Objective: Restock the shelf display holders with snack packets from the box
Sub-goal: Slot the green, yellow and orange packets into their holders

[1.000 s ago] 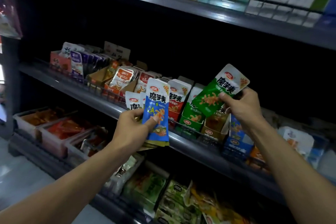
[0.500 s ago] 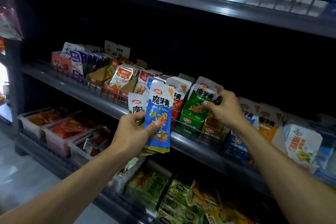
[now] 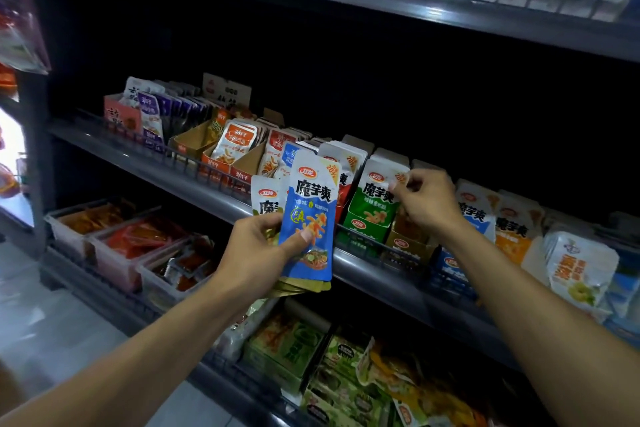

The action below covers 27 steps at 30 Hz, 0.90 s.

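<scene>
**A:** Where are your hands?

**B:** Your left hand point(image 3: 258, 250) is raised at centre frame, forearm running in from the lower left. Its fingers curl behind a fanned stack of packets and your thumb presses the front one, a blue packet point(image 3: 309, 215). Your right hand point(image 3: 424, 204) reaches in from the lower right, just right of centre, thumb and forefinger pinching the top corner of a green packet point(image 3: 374, 199).

**A:** And where is that green one?

**B:** It stands upright at the front of a green display holder point(image 3: 360, 230) on the middle shelf point(image 3: 145, 163), which crosses the frame from left to right.

**A:** What do the packets look like?

**B:** Flat, glossy pouches with white tops, a red oval logo and bold dark characters. The blue one shows orange strips of food; gold edges of other pouches peek out beneath it. The holders are open-fronted cardboard boxes, set in a row behind a low wire rail point(image 3: 384, 246).
</scene>
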Tool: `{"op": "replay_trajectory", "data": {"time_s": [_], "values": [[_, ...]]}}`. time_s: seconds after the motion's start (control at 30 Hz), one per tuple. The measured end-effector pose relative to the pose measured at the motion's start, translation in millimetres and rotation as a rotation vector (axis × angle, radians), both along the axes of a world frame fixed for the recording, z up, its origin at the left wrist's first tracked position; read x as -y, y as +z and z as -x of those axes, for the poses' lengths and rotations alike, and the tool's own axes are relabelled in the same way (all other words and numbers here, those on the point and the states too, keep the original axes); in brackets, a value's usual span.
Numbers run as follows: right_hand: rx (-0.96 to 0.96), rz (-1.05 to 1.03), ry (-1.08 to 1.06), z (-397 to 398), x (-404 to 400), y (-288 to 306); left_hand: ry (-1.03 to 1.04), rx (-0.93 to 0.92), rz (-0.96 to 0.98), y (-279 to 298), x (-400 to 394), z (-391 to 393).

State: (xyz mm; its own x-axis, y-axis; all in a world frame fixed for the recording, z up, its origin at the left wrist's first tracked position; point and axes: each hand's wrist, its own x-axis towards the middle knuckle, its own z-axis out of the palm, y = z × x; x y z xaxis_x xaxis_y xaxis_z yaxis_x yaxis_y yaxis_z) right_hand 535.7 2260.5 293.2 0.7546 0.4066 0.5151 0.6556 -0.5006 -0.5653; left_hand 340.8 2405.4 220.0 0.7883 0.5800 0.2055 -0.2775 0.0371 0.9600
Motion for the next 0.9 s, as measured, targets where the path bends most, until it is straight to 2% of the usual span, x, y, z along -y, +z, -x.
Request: {"op": "replay_trajectory", "data": {"time_s": [0.17,0.23,0.3,0.4,0.47,0.53,0.6,0.67,0.77,0.83,0.9], "values": [[0.077,0.044,-0.172,-5.7,-2.4,0.0,-0.082,-0.015,0.018,-0.1,6.6,6.1],[0.125,-0.092,-0.165,1.1,4.5,5.0,-0.118,-0.023,-0.005,2.1,9.7,7.9],[0.119,-0.258,-0.013,18.0,14.2,14.8,-0.158,-0.029,-0.018,5.8,14.4,7.3],[-0.115,-0.269,0.275,47.0,31.6,30.9,-0.241,-0.039,-0.026,12.2,27.6,2.7],[-0.295,-0.148,0.396,56.1,47.3,39.0,-0.295,-0.068,-0.050,16.3,40.3,-2.7],[-0.390,-0.002,0.426,59.0,65.1,41.8,-0.353,-0.097,-0.093,21.5,54.9,-10.6],[-0.398,0.057,0.396,56.3,84.5,41.0,-0.408,-0.117,-0.129,27.5,70.9,-19.4],[-0.320,0.038,0.321,49.6,105.6,43.3,-0.441,-0.143,-0.197,32.1,84.5,-27.5],[-0.234,-0.132,0.197,30.5,139.6,53.7,-0.446,-0.192,-0.330,33.0,95.8,-39.5],[-0.176,-0.233,0.099,13.7,158.9,58.8,-0.408,-0.194,-0.349,31.1,98.0,-48.4],[-0.112,-0.243,0.014,-1.5,170.4,59.9,-0.385,-0.186,-0.327,29.9,99.1,-55.2]]}}
